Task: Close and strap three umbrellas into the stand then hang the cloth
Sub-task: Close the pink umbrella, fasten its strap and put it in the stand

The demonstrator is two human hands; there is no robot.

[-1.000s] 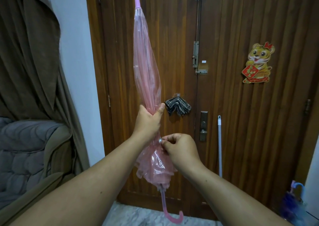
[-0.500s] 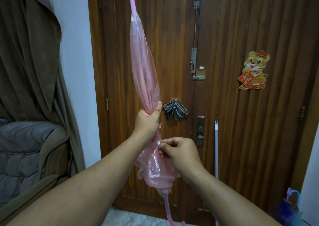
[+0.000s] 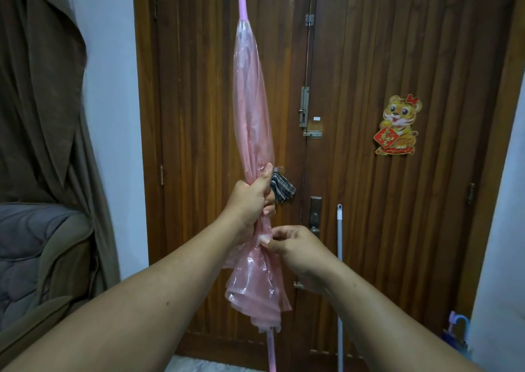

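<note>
I hold a closed pink see-through umbrella [image 3: 252,110] upright, tip up, in front of a wooden door. My left hand [image 3: 251,201] is wrapped around its folded canopy at mid-height. Just below, my right hand [image 3: 295,246] pinches the strap against the gathered plastic. The canopy's loose lower end flares out under both hands, and the pink shaft runs down out of view. A checked cloth [image 3: 282,191] hangs on the door behind my left hand. Curved handles of other umbrellas [image 3: 457,329] show at the bottom right corner.
The double wooden door [image 3: 355,59] has a bolt, a lock plate and a tiger sticker [image 3: 397,124]. A white pole [image 3: 340,272] leans against it. A grey padded sofa [image 3: 34,246] and a brown curtain [image 3: 42,87] fill the left side.
The umbrella has shifted slightly lower and more upright in view. My right hand stays at the strap just under my left hand, with its fingers pressed closer to the canopy.
</note>
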